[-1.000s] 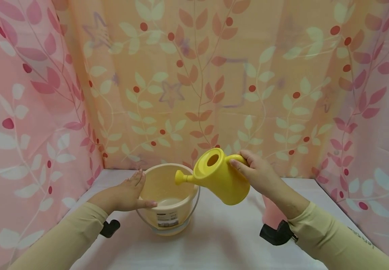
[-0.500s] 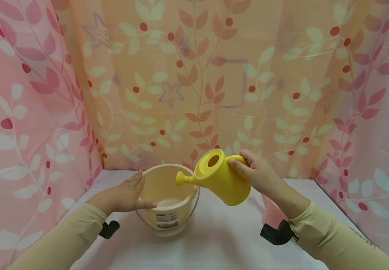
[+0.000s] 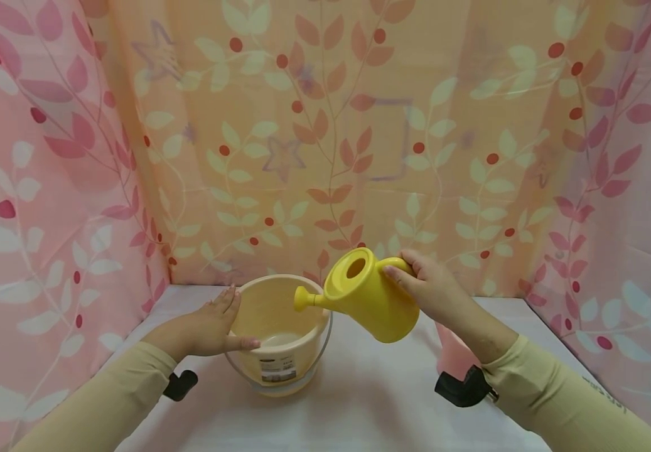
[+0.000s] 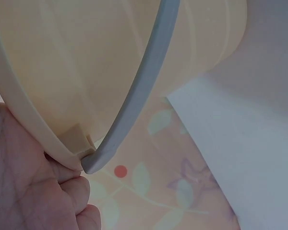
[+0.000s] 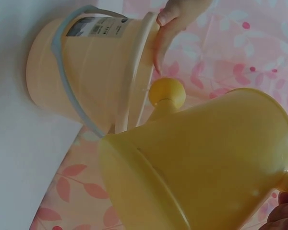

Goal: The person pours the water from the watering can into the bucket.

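Observation:
In the head view my right hand (image 3: 429, 285) grips the handle of a yellow watering can (image 3: 384, 307), held tilted above the table. Its spout rose (image 3: 301, 299) hangs over the mouth of a cream bucket (image 3: 277, 367), pointing left. The bucket stands upright, its grey bail handle (image 3: 325, 345) lowered at the front and a printed label facing me. My left hand (image 3: 206, 329) rests on the bucket's left rim, fingers extended and thumb along the near edge. From the left wrist, the palm (image 4: 24, 177) shows right against the rim. No water stream shows from the rose.
A pink object (image 3: 454, 355) stands at the right, partly hidden behind my right forearm. The white table (image 3: 376, 408) is enclosed by leaf-patterned curtains (image 3: 325, 125) at the back and both sides. A black wrist mount (image 3: 463, 386) hangs under each forearm.
The whole head view has shifted slightly left. My hands, the watering can and the bucket keep nearly the same positions relative to each other.

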`<state>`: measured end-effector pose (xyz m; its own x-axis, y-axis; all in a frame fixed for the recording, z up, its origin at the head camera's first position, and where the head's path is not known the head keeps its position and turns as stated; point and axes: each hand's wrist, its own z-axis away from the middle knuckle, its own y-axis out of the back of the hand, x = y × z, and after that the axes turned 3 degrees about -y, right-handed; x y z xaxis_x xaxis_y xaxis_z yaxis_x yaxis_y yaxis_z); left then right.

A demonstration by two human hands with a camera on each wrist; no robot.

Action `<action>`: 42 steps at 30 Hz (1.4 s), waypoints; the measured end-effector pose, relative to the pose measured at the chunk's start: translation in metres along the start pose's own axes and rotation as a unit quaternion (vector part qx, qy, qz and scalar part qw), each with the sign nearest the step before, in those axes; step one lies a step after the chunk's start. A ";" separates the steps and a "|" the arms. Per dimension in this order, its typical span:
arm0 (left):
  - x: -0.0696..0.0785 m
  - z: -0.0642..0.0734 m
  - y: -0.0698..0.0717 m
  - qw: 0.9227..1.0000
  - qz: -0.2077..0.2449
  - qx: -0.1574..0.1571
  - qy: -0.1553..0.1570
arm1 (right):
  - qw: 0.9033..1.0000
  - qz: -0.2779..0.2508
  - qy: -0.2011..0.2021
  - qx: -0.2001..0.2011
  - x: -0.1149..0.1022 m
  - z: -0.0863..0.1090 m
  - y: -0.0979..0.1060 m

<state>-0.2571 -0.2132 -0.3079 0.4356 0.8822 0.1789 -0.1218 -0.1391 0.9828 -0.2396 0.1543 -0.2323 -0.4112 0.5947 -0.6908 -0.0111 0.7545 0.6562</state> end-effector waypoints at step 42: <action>0.000 0.000 0.000 1.000 -0.003 0.001 -0.002 | 1.000 -0.008 0.004 -0.007 0.003 -0.009 -0.005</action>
<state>-0.2569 -0.2132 -0.3079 0.4392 0.8814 0.1740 -0.1170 -0.1359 0.9838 -0.2494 0.1495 -0.2351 -0.4184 0.5799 -0.6991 -0.0315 0.7599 0.6492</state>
